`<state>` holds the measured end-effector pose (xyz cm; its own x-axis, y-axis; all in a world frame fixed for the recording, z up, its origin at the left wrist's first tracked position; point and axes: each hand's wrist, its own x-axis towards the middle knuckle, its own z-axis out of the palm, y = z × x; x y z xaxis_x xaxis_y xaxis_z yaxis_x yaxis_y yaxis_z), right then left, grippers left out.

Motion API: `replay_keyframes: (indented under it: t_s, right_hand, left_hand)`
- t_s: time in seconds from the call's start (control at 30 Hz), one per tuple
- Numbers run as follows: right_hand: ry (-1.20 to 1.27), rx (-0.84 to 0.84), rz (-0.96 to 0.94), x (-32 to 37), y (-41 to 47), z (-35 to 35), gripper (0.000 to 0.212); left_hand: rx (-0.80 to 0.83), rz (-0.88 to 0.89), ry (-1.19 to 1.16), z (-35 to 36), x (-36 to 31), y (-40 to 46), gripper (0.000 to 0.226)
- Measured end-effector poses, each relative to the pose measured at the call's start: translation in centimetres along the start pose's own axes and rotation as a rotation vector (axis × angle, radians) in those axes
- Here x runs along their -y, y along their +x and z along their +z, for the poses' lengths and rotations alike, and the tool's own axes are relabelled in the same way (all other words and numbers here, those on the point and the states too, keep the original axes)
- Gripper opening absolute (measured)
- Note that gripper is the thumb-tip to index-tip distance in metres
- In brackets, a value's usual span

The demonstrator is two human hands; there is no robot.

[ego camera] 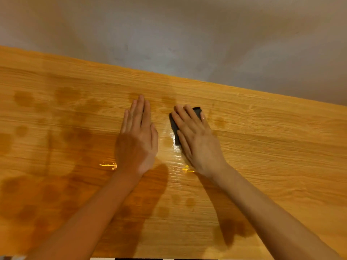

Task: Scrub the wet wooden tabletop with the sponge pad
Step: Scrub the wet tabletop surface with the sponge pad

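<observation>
The wooden tabletop point(262, 147) fills most of the view, with dark wet patches on its left half and a shiny wet streak between my hands. My right hand point(197, 139) lies flat on a dark sponge pad point(197, 110), pressing it onto the wood; only the pad's far corner and left edge show past my fingers. My left hand point(138, 136) rests flat on the table to the left of the pad, fingers together and straight, holding nothing.
A grey wall point(169, 34) rises behind the table's far edge, which runs slanted from upper left to right. Wet blotches point(24, 98) dot the left side and the near middle of the wood.
</observation>
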<state>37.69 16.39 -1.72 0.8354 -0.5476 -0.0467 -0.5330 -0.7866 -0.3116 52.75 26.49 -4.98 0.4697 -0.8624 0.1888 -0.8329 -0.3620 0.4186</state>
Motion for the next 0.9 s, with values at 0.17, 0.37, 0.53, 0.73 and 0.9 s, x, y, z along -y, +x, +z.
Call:
replay_keyframes:
  t_s: [0.17, 0.37, 0.53, 0.73, 0.9]
  right_hand:
    - [0.009, -0.177, 0.407, -3.0, 7.4, -0.4, 0.048]
    - [-0.005, -0.069, 0.210, 3.8, -4.2, 1.3, 0.048]
    - [-0.082, -0.126, 0.324, -3.5, 2.4, -0.8, 0.050]
    - [-0.019, -0.218, 0.444, -1.1, 0.1, 0.4, 0.048]
    - [-0.027, -0.092, 0.216, -1.1, -4.3, 0.3, 0.049]
  left_hand:
    - [0.008, 0.011, 0.000, 0.1, -0.1, -0.1, 0.054]
    - [0.028, 0.027, 0.036, -0.1, 0.0, 0.0, 0.055]
    - [0.029, 0.022, 0.047, 0.1, 0.1, 0.0, 0.055]
    - [0.035, 0.014, 0.065, 0.1, 0.0, -0.1, 0.054]
    - [0.036, 0.012, 0.083, 0.1, 0.0, 0.0, 0.055]
